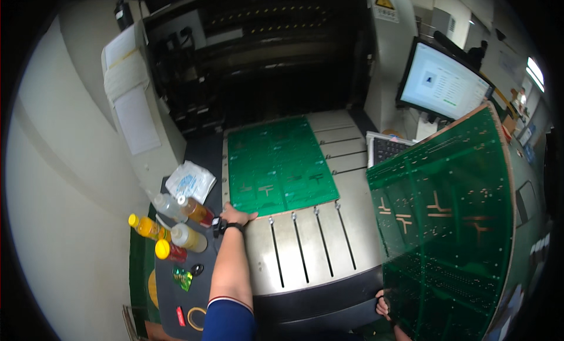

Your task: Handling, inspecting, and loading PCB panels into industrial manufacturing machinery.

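A green circuit board panel [282, 164] lies flat on the slotted metal bed of a machine. My left hand [237, 215] touches its near left corner, thumb stretched along the near edge and fingers apart from it by the left edge. A dark watch is on that wrist. At the right, a second, larger-looking green circuit board panel [440, 223] with copper-coloured marks stands tilted upright. My right hand [383, 304] is closed round its lower left edge, with part of the hand hidden behind the board.
Several bottles [189, 237] with coloured liquids stand on a dark side table at the left, near a white packet [191, 181] and a tape roll [196, 318]. A monitor [445, 79] and keyboard [388, 150] are behind the raised panel. The dark machine opening [282, 88] lies beyond the bed.
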Tool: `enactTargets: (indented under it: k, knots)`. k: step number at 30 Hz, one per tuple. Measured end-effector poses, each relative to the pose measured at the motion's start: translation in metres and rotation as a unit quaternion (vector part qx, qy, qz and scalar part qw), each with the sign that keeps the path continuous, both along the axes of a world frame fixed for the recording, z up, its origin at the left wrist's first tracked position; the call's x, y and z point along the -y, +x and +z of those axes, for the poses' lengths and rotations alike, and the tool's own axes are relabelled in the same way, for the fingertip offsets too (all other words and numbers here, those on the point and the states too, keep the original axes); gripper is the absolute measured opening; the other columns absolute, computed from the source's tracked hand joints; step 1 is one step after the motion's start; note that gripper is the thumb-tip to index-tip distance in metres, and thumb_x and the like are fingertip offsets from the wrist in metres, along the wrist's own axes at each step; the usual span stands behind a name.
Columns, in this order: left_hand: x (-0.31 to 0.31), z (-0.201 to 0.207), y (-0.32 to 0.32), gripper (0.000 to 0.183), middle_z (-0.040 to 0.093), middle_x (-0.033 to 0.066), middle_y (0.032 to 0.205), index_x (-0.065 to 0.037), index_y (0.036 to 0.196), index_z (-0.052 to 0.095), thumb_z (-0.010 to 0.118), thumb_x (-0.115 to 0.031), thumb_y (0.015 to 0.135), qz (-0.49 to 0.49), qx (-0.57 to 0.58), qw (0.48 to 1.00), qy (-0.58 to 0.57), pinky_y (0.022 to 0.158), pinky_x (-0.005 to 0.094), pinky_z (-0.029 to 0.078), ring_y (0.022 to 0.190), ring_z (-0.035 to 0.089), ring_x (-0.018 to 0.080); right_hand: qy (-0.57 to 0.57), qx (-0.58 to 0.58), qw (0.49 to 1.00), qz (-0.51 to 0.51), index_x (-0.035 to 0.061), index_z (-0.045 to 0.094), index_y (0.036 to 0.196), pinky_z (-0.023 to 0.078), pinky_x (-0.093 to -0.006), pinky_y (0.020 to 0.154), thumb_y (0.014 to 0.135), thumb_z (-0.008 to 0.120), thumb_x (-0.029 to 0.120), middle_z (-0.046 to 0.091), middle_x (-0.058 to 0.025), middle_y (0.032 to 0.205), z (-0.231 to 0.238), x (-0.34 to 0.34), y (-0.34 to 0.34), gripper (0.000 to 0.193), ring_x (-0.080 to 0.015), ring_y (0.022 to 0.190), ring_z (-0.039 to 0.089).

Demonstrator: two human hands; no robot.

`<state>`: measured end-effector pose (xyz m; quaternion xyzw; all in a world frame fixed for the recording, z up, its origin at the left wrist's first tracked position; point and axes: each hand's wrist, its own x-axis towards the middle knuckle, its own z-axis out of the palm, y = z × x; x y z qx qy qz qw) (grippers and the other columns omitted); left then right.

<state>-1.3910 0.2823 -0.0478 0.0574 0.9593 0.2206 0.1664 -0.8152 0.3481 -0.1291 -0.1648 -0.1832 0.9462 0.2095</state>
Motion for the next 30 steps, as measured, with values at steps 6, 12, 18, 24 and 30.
enactTargets:
  k: [6, 12, 18, 24, 30]
  knots:
    - [0.004, -0.019, -0.052, 0.052, 0.054, 0.0181, 0.118, 0.008, 0.12, 0.048, 0.055, -0.03, 0.085, 0.105, 0.276, 0.871, 0.393, 0.094, 0.0346, 0.039, 0.109, 0.051, 0.0267, 0.013, -0.005, 1.0, 0.001, -0.0015, 0.051, 0.103, 0.04, -0.0302, 0.056, 0.091, 0.045, 0.032, 0.056, -0.0084, 0.073, -0.001, -0.002, -0.007, 0.036, -0.0184, 0.062, 0.053]
    - [0.003, 0.005, -0.019, 0.057, 0.055, 0.0254, 0.113, 0.015, 0.109, 0.051, 0.044, -0.038, 0.09, 0.12, 0.05, 0.944, 0.302, 0.088, 0.0363, 0.041, 0.106, 0.054, 0.0307, 0.026, -0.009, 1.0, -0.006, -0.0011, 0.052, 0.102, 0.041, -0.0303, 0.056, 0.091, 0.045, 0.032, 0.057, -0.0081, 0.073, -0.01, 0.0, -0.013, 0.035, -0.0184, 0.063, 0.053]
    - [0.09, 0.004, 0.038, 0.039, 0.059, 0.0148, 0.101, 0.007, 0.105, 0.055, 0.038, -0.028, 0.095, 0.146, 0.116, 0.812, 0.553, 0.076, 0.0383, 0.046, 0.088, 0.057, 0.0226, 0.039, 0.0, 0.999, -0.004, -0.0006, 0.053, 0.101, 0.041, -0.0305, 0.057, 0.091, 0.046, 0.031, 0.057, -0.0078, 0.074, -0.009, 0.0, -0.018, 0.034, -0.0184, 0.064, 0.053]
    - [0.164, 0.025, 0.15, 0.035, 0.059, 0.0105, 0.098, -0.005, 0.104, 0.055, 0.038, -0.034, 0.094, 0.216, 0.352, 0.704, 0.578, 0.07, 0.0408, 0.049, 0.084, 0.058, 0.0259, 0.058, 0.098, 0.993, -0.011, -0.0002, 0.054, 0.1, 0.042, -0.0306, 0.058, 0.091, 0.046, 0.031, 0.057, -0.0075, 0.074, -0.006, -0.012, -0.027, 0.033, -0.0183, 0.065, 0.054]
    - [0.249, -0.034, 0.18, 0.038, 0.042, 0.0014, 0.054, -0.001, 0.09, 0.045, 0.045, -0.039, 0.084, 0.009, 0.585, 0.442, 0.68, 0.041, 0.0267, 0.035, 0.042, 0.042, 0.0135, 0.164, 0.292, 0.937, -0.1, 0.0018, 0.058, 0.099, 0.047, -0.0354, 0.072, 0.091, 0.049, 0.031, 0.061, -0.0076, 0.089, 0.063, -0.045, -0.096, 0.032, -0.02, 0.078, 0.058]
